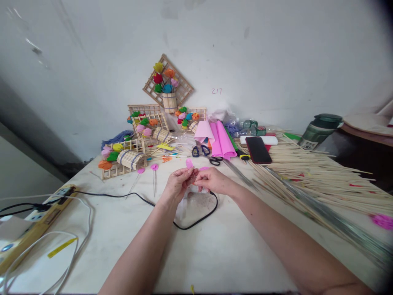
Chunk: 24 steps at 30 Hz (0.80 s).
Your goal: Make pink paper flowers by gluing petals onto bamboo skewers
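My left hand point(179, 181) is closed in a pinch on a pink crepe-paper petal point(189, 163), which sticks up above the fingertips. Close beside it, my right hand point(211, 180) has its fingers pinched together on what looks like a thin wire point(193, 175) at the petal's base; the fingers partly hide it. Another bit of pink paper point(203, 168) shows just behind the right hand. To the left on the table lie two pink petals on thin wire stems, one petal point(154, 166) nearer and another petal point(141, 171) further left.
A black cable point(196, 224) loops under my hands from the power strip point(52, 221). Behind are scissors point(201, 151), pink paper point(221, 141), a phone point(258, 150) and stick lattices with paper flowers point(130, 159). Bamboo sticks point(310, 172) and wires point(331, 217) spread rightward, near a bottle point(320, 132).
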Each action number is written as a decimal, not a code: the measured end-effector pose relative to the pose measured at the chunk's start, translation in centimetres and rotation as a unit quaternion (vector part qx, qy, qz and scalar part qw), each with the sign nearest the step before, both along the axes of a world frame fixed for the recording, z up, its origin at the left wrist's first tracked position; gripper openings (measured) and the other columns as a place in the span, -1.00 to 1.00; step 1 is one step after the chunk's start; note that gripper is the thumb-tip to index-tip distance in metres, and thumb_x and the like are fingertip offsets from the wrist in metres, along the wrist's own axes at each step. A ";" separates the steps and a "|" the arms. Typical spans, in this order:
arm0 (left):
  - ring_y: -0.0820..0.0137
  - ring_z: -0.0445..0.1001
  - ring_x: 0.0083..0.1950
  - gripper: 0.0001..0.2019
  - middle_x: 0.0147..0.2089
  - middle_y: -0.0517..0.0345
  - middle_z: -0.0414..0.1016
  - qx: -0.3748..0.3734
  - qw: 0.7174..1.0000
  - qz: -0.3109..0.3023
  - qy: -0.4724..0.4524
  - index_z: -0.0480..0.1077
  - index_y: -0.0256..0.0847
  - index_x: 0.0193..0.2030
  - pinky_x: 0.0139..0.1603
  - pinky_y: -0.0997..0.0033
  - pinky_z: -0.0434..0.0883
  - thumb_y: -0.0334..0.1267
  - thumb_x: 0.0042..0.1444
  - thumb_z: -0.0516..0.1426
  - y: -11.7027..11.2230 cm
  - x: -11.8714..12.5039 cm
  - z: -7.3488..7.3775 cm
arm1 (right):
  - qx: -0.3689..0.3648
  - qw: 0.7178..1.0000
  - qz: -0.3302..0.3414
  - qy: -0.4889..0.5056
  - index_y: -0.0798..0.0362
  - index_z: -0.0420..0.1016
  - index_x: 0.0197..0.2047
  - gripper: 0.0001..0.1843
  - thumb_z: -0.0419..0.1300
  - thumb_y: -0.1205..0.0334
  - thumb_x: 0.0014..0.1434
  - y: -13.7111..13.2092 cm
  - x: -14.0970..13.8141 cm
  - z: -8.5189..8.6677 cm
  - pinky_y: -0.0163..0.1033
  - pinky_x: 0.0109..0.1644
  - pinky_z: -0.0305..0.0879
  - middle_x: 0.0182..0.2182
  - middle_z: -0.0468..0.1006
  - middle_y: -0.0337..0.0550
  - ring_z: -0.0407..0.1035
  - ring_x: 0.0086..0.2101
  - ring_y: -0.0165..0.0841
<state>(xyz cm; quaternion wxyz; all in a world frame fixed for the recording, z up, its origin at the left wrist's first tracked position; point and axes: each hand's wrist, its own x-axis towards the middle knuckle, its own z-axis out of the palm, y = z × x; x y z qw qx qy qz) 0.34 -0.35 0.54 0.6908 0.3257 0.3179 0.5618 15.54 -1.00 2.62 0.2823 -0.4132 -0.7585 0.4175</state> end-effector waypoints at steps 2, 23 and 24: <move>0.37 0.51 -0.36 -0.83 -0.40 -0.01 0.54 -0.004 1.000 0.002 -0.002 0.49 -0.35 -0.46 -0.30 0.45 0.44 -0.38 -0.28 0.31 0.0 0.0 0.0 | 0.001 1.000 -0.004 0.000 0.13 0.38 -0.58 -0.84 0.09 0.32 -0.01 0.0 -0.1 0.0 -0.46 -0.63 0.07 -0.64 0.42 -0.28 0.18 -0.69 -0.57; 0.35 0.51 -0.29 -0.85 -0.34 -0.02 0.54 -0.009 0.999 0.037 0.002 0.47 -0.35 -0.41 -0.24 0.44 0.43 -0.38 -0.20 0.27 0.3 -0.6 -0.2 | 0.147 0.976 -0.114 0.110 0.10 0.34 -0.53 -0.83 0.07 0.26 0.06 -0.6 0.2 1.9 -0.38 -0.49 0.14 -0.59 0.42 -0.23 0.19 -0.60 -0.51; 0.34 0.51 -0.27 -0.84 -0.33 -0.03 0.54 -0.009 0.999 0.037 0.003 0.47 -0.35 -0.40 -0.23 0.43 0.43 -0.38 -0.20 0.27 0.2 -0.6 -0.2 | 0.148 0.971 -0.136 0.130 0.10 0.34 -0.51 -0.84 0.07 0.24 0.06 -0.6 0.4 2.1 -0.38 -0.50 0.14 -0.58 0.42 -0.23 0.19 -0.61 -0.51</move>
